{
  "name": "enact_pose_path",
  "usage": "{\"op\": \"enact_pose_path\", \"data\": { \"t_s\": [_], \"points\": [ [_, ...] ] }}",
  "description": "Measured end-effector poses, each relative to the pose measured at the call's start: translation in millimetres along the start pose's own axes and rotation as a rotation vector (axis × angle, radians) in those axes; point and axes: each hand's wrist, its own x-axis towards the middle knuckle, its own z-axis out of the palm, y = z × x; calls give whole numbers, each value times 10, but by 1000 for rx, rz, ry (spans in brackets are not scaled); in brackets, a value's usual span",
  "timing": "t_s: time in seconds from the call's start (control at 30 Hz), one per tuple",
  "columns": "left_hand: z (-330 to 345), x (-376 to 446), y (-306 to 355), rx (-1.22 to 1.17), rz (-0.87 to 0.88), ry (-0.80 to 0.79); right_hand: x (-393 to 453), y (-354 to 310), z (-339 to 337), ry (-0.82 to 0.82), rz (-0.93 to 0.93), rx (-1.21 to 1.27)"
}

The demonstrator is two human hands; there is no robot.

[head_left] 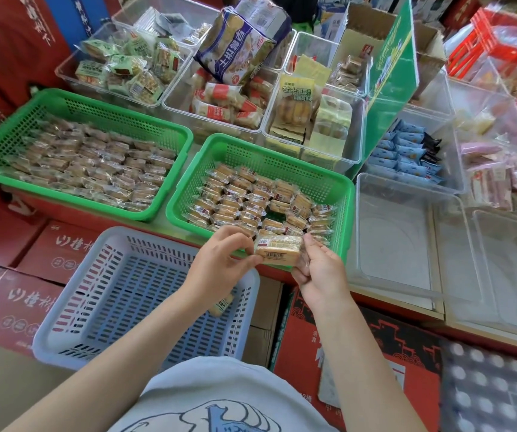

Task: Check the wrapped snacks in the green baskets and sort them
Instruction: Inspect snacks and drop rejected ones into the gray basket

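Head view: you pinch wrapped snack [279, 249] by both ends, left hand [220, 260], right hand [319, 269], above near rim of right green basket [349, 194]. Likely light, crumbly, film slippery; hold wrapper ends, don't squeeze.

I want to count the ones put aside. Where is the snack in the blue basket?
In the head view, the snack lies at the right side of the blue basket, low and left of centre, partly hidden under the left hand's wrist.
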Motion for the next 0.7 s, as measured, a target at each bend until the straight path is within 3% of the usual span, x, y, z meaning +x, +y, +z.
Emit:
{"op": "enact_pose_path", "data": {
  "t_s": [0.1, 0.17, 0.23, 0.4, 0.7],
  "points": [
    [16, 53, 38, -152, -160, -22, 59, -19, -22, -22, -109, -221],
    [24, 95, 67, -424, -333, -28, 123, -41, -45, -46, -194, -456],
    [25, 141, 77, -609, -439, -10, 168, -75, -51, -114, -190, -525],
    [24, 281, 34, -629, -489, -15, 312, -120, -87, -277, -112, -548],
    [196, 560, -171, -634, -529, 24, 701, -175, -99, -352, -39, -813]
  ]
}}
